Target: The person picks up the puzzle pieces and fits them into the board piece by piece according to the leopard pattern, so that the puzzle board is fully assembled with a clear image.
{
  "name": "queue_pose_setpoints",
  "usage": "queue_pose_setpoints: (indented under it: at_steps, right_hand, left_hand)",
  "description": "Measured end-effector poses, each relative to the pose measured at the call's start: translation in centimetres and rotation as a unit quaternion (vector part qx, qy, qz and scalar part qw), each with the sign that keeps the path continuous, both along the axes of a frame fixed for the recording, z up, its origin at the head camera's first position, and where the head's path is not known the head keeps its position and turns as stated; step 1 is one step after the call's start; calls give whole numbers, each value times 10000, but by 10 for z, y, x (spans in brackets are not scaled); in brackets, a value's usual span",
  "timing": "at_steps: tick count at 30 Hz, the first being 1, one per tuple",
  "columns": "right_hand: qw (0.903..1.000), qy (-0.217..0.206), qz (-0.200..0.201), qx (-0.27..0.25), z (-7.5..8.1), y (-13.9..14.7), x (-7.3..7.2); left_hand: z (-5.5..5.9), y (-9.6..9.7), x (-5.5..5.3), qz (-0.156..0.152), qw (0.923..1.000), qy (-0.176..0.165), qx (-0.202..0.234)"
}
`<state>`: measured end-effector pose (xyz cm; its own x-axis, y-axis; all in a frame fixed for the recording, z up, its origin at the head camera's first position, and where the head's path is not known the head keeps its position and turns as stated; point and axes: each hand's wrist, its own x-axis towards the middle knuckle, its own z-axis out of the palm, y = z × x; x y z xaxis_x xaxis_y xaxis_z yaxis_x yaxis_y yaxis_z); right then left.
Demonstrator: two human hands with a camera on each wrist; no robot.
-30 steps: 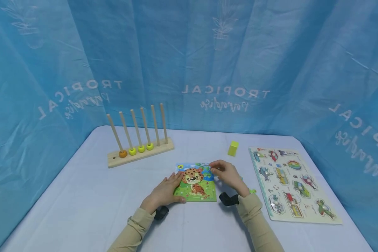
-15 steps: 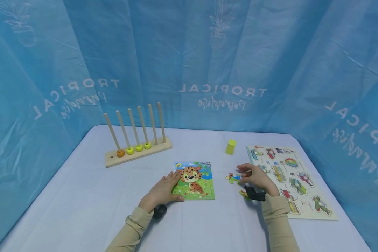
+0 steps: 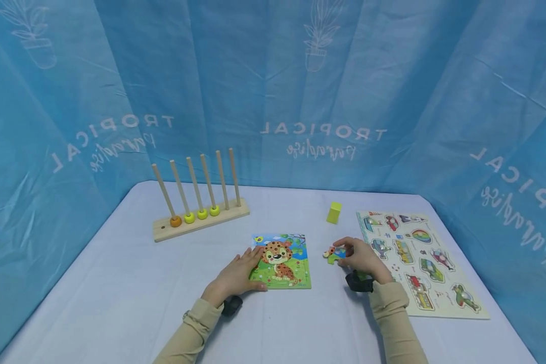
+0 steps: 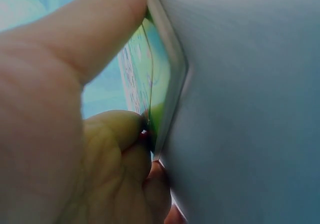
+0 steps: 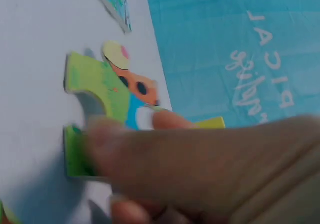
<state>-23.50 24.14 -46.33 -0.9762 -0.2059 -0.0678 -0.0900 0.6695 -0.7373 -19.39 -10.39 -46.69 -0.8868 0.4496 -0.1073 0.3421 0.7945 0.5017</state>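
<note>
A square leopard jigsaw puzzle [image 3: 296, 275] lies flat on the white table. My left hand [image 3: 236, 275] rests on its left side, fingers extended over the edge and thumb at the lower left corner; up close in the left wrist view, the thumb [image 4: 95, 28] touches the puzzle's edge. To the right of the puzzle, my right hand [image 3: 364, 259] pinches a loose jigsaw piece [image 3: 331, 255]. The right wrist view shows this piece [image 5: 112, 81] in green, orange with dark spots, and blue. Part of it is hidden behind the thumb. Another green piece [image 3: 365, 275] is mostly covered by the right wrist.
A wooden peg rack [image 3: 227, 216] with one orange and several yellow beads stands at the back left. A yellow block [image 3: 334, 212] stands behind the right hand. A vehicle puzzle board [image 3: 441, 303] lies at the right, partly behind the right forearm.
My right hand has left the puzzle's upper right corner, moved right to the loose pieces, and taken hold of one, shifting it slightly left. My left hand has stayed on the puzzle.
</note>
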Motion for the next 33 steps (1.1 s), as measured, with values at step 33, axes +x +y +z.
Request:
queue_pose_setpoints:
  at_steps: [33]
  right_hand:
    - [9917, 298, -521, -1136, -15, -91, 1]
  left_hand:
    - [-3, -1, 0, 37, 10000, -20, -11]
